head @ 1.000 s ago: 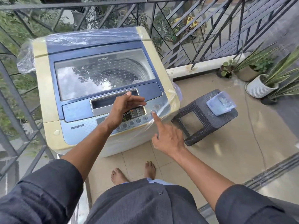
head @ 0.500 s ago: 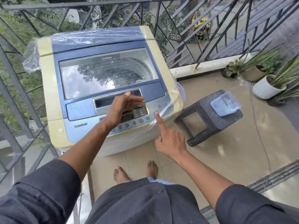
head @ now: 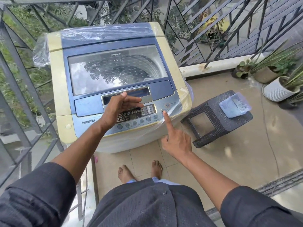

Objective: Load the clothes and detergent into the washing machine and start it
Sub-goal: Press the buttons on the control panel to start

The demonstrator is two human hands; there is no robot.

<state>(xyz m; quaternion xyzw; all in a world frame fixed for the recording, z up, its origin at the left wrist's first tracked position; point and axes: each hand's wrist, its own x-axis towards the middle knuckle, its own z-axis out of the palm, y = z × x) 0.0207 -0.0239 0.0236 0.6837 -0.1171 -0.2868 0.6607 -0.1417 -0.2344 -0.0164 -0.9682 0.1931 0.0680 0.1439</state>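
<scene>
on a railed balcony, i stand barefoot before the top-loading washing machine [head: 114,82], its tinted glass lid [head: 117,68] down and clear plastic wrap [head: 105,32] bunched over its rear and trailing at the right front corner. my right hand [head: 176,141] has its index finger straight, the tip touching a round button [head: 164,111] at the right end of the control panel [head: 139,116], just below the power button [head: 167,105]; the other fingers are curled into the palm and grasp nothing. my left hand [head: 120,108] hangs over the panel's display with fingers loosely extended toward the right and the thumb up by the lid's recessed handle [head: 126,95]; it holds nothing, and i cannot tell if it touches the surface. through the lid the drum shows, but reflections hide what lies inside. to the right of the machine a dark woven plastic stool [head: 218,117] stands on the tiled floor [head: 229,158], carrying a clear blue-tinted plastic container [head: 235,104] on its far corner. beyond it, potted plants [head: 278,82] sit along the railing [head: 221,30].
</scene>
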